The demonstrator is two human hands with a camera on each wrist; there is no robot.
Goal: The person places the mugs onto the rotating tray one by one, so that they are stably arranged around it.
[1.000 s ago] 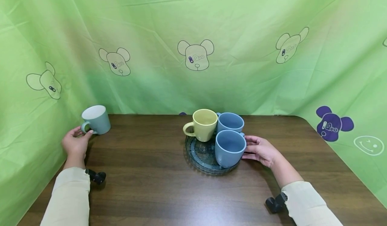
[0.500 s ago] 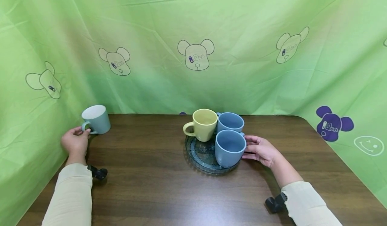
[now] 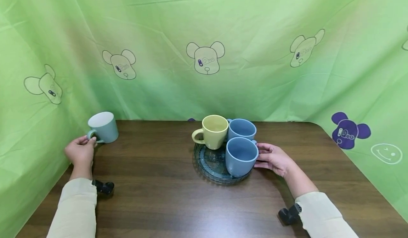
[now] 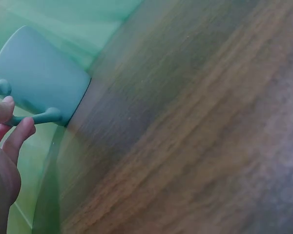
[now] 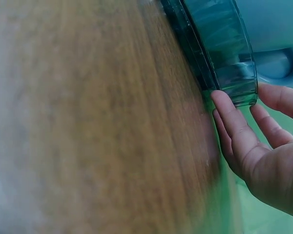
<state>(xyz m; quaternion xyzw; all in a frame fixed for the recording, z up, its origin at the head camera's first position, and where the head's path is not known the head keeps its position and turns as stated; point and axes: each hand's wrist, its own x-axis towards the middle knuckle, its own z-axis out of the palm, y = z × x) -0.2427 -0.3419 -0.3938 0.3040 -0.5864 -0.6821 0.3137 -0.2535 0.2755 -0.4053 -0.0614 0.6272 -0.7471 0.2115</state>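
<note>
At the far left of the head view, my left hand [image 3: 80, 152] pinches the handle of a teal mug [image 3: 106, 127] with a white inside. In the left wrist view, thumb and fingers close on that mug's handle [image 4: 41, 117]. A round clear-blue glass tray [image 3: 204, 167] bears a yellow mug [image 3: 216, 133] and two blue mugs, one in front [image 3: 241, 158] and one behind it [image 3: 243, 127]. My right hand [image 3: 275, 159] is at the tray's right side, its fingers extended. In the right wrist view, the fingertips [image 5: 220, 100] touch the glass wall, below a blue mug's handle [image 5: 278, 66].
The dark wooden table [image 3: 153, 188] runs back to a green curtain [image 3: 159, 82] printed with bear heads, which also hangs along both sides. A black camera mount sits on each wrist, left [image 3: 104, 187] and right [image 3: 289, 214].
The teal mug has shifted slightly to the right along with my left hand. My right hand, the tray and its mugs keep their places, while the head view has turned slightly.
</note>
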